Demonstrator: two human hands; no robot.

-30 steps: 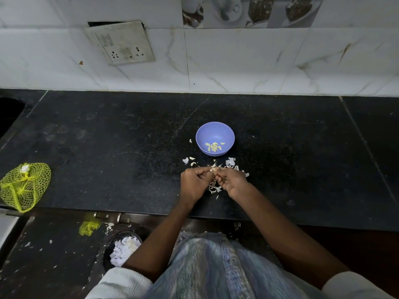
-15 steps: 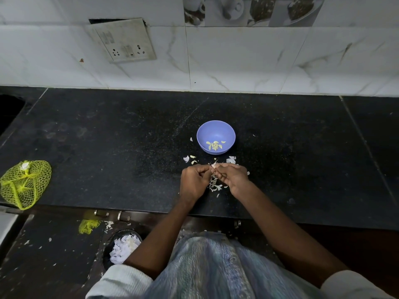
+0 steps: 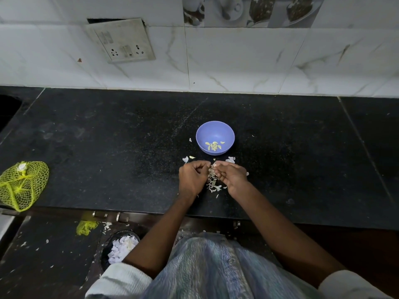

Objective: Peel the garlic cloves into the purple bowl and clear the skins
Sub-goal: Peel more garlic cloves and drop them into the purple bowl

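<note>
Whatever the curled fingers (image 3: 201, 167) pinch is too small to tell.

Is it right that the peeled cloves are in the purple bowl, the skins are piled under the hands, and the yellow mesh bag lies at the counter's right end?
Not quite. The head view shows the yellow mesh bag at the counter's left end. The rest holds: peeled cloves in the purple bowl, skins under the hands.

Black counter (image 3: 108, 147); purple bowl (image 3: 215, 128), garlic skins (image 3: 212, 182), yellow net (image 3: 21, 185).
</note>
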